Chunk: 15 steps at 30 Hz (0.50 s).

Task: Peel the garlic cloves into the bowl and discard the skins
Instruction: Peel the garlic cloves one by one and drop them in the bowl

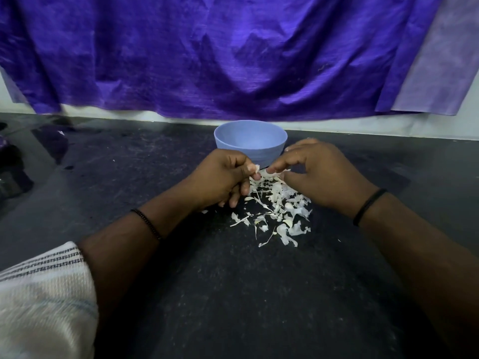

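Evidently peeling is under way: the left hand [220,177] pinches a small garlic clove [255,170], mostly hidden, while the right hand [318,174] nips its skin with curled fingertips. Both work just above the skins [277,211] heaped mid-counter, before the blue bowl [250,141] near the far edge. Next, probably, strip the skin and drop the clove in the bowl.

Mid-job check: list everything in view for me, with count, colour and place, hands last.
bowl: one, light blue, far centre of the counter, behind the hands; contents not visible.
garlic skins: scattered pile, off-white, on the counter below and between the hands.
garlic clove: one, whitish, pinched between the fingertips, mostly hidden.
counter: one, dark, speckled.
cloth: one, purple, hanging behind.
left hand: grips the clove; black wristband.
right hand: fingertips at the clove; black wristband.
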Tool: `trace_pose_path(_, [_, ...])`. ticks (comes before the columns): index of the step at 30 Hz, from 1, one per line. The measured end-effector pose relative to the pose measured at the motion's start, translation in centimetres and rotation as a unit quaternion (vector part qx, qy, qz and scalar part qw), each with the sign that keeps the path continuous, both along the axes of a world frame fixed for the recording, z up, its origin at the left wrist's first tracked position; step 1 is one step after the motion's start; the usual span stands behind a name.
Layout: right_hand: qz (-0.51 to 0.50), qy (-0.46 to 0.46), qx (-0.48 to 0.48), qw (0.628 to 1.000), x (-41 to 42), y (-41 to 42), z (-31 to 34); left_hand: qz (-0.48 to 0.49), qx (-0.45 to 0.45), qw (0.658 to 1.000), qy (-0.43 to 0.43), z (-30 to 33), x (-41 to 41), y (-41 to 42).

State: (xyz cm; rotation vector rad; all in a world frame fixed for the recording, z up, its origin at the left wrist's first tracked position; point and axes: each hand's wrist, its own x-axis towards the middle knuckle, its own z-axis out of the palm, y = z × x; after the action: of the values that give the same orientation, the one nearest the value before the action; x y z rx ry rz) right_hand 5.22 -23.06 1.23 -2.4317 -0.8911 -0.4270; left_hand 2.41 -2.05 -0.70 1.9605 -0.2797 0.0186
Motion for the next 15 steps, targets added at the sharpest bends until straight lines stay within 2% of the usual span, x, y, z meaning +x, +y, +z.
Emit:
trace_pose_path(6, [-0.004, 0.095, 0.143, 0.985, -1.1, 1.4, -0.8, 0.017, 0.029, 0.999, -0.006, 0.1, -0.2, -0.5])
trace_pose_path(15, [-0.023, 0.118, 0.197, 0.973, -0.6, 1.6, -1.2, 0.017, 0.072, 0.997, -0.015, 0.4, -0.6, -1.0])
